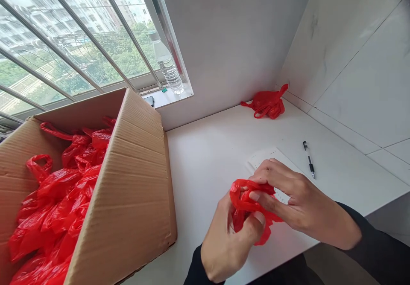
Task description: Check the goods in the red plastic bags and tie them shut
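A limp red bag [240,202] was pinched between left hand [224,244] and right hand [299,204] over the bench [208,161]; it was judged light, slippery, best gripped where bunched.

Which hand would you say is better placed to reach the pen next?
Right, likely: the right hand lies nearer the pen on its side; the left hand is farther, and both hold the red plastic bag.

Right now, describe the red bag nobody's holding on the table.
From the white table, go to its far corner by the tiled wall. The bunched red bag lies there alone, unlike the crumpled bag in the left hand and right hand or those heaped in the cardboard box.
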{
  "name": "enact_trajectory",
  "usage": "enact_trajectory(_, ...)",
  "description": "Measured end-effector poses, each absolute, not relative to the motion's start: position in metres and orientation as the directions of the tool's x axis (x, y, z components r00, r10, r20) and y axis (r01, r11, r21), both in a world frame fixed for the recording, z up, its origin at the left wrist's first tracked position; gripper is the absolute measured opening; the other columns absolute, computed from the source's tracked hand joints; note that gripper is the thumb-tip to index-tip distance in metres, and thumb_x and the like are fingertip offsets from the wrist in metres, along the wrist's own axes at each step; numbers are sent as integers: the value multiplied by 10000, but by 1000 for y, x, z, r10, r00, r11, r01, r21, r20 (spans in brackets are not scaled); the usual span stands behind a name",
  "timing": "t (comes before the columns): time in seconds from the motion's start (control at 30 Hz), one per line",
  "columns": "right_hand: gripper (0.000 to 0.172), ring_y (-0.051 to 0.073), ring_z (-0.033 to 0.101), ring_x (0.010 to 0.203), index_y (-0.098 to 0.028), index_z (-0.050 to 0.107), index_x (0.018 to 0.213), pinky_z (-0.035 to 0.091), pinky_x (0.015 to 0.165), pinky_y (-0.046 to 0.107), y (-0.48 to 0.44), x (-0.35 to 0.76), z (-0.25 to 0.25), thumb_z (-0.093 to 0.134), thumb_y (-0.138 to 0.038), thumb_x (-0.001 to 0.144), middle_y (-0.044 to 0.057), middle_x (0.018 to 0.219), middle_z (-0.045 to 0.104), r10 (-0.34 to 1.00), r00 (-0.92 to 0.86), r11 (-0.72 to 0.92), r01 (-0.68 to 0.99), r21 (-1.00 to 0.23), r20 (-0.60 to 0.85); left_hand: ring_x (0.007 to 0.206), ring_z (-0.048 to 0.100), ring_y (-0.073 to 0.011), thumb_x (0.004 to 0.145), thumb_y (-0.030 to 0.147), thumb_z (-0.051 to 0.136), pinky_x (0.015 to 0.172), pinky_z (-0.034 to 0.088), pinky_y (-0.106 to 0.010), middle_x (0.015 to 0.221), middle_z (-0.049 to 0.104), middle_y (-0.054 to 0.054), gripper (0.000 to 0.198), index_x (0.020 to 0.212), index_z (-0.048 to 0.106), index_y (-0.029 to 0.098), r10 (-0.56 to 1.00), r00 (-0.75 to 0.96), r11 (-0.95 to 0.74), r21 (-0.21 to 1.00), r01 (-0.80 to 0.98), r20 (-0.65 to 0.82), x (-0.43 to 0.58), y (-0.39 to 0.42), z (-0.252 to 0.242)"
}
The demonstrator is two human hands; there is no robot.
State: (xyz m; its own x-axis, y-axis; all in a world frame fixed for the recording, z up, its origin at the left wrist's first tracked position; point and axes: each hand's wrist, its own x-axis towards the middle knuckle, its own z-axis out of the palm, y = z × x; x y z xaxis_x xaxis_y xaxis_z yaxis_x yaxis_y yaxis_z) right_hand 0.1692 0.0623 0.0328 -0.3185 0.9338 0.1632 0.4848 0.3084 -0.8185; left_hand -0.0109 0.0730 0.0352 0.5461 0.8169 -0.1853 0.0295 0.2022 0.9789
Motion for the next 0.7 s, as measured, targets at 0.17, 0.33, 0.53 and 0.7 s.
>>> enact_trajectory(0.17,117,157,548,743,-257,610,901,446,666,293,63,167,33,635,-362,949,-11,822,594,964,-264,133,421,-897,19,605,406,-128,823,195,574,554,354,-253,676,468,21,99,746,515,216,705,647,237,956,173,-292,-1,71,39)
enact_trajectory(0.33,206,148,518,716,-262,611,903,448,660,284,70,174,35,688,-453,897,-30,790,550,943,-290,-96,233,-968,-163,585,410,-113,959,395,505,556,352,-244,652,465,10,309,726,542,196,737,629,236,966,104,-248,-3,68,25)
enact_trajectory(0.53,187,175,558,839,-250,622,974,477,788,326,70,182,34,660,-427,923,2,878,583,946,-266,-129,214,-968,-185,456,426,-89,965,510,509,468,332,-223,545,492,25,393,777,611,180,772,499,488,870,-68,-394,-14,73,5)
enact_trajectory(0.7,154,155,545,812,-252,614,939,471,763,292,60,180,35,641,-404,937,-8,870,592,936,-313,-101,207,-973,-163,572,552,-127,946,404,585,593,448,-254,638,607,-1,246,928,665,172,786,512,507,836,-212,-347,-23,80,-2)
